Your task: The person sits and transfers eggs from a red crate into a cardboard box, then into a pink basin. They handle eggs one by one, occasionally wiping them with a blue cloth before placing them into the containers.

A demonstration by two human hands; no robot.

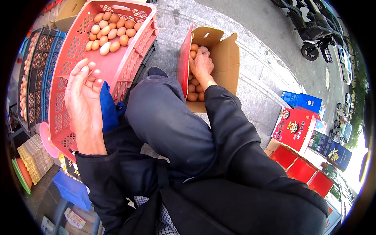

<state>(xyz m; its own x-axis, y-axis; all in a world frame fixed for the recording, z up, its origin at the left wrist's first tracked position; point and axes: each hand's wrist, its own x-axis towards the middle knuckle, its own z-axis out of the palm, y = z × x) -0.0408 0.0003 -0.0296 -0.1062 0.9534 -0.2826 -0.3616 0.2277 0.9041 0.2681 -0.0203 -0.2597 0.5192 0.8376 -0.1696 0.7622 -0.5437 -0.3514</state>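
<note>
My left hand is raised over the near left part of a red plastic crate, palm turned up and fingers curled; no egg shows in its palm. Brown eggs lie together at the crate's far end. My right hand reaches down into an upright open cardboard box that holds several layers or rows of brown eggs. Its fingers touch eggs near the far end of the box, and its fingertips are partly hidden, so whether it grips one cannot be told.
A blue plastic bag hangs by the red crate's near side. Black and blue egg crates stand at the left, above stacked egg trays. Red cartons and blue boxes stand at the right. A parked scooter is on the road.
</note>
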